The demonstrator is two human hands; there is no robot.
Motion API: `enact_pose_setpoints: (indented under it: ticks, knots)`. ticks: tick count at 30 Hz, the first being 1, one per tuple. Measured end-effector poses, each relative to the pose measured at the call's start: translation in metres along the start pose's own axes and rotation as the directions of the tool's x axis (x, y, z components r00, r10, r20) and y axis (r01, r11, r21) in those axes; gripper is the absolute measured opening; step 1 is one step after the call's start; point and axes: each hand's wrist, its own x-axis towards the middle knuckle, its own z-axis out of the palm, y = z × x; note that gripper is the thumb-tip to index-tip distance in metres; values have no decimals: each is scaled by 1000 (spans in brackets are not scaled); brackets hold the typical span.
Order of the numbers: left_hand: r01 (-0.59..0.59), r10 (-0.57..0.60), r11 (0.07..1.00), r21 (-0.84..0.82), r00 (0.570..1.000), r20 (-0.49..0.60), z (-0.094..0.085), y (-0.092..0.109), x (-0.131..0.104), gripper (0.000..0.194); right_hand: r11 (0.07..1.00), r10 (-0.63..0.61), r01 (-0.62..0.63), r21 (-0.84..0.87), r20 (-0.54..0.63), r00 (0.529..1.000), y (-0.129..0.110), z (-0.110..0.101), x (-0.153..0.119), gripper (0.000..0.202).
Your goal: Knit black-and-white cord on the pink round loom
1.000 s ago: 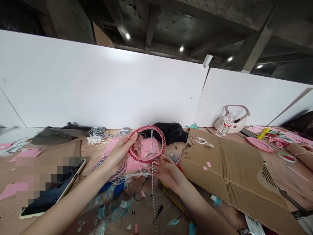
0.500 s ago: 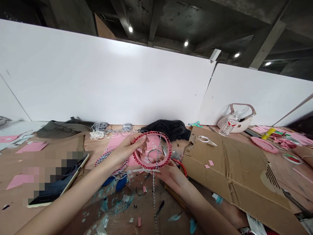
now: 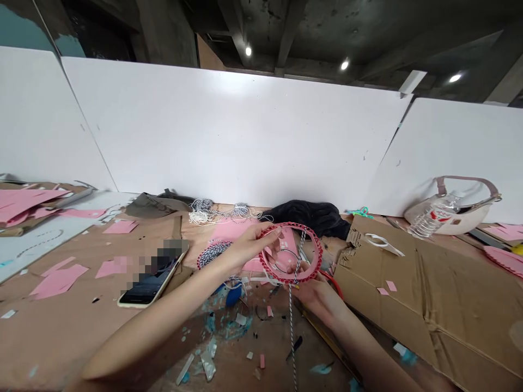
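White panels (image 3: 229, 136) back the littered worktop (image 3: 73, 326). Above it, my left hand (image 3: 257, 245) pinches a red-edged pink ring (image 3: 319, 255); my right hand (image 3: 314, 287) is at its lower rim by a striped cord (image 3: 291, 326), grip unclear.

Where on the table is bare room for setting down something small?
The near-left tabletop, between the pink pieces, phone and left forearm, is mostly bare. The cardboard, right of two pink scraps, looks free. The middle, around the ring, is crowded with cords and debris.
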Motion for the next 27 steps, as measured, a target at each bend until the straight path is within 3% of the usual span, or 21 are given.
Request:
enact_pose_setpoints:
  ticks: [19,27]
  knots:
    - [53,-53,999,-7,999,10,2,-2,-2,39,1000,-17,17,1,-94,995,8,-7,1,35]
    - [59,-58,998,-16,998,10,2,-5,-1,40,999,-8,6,-37,-34,999,0,6,-5,28]
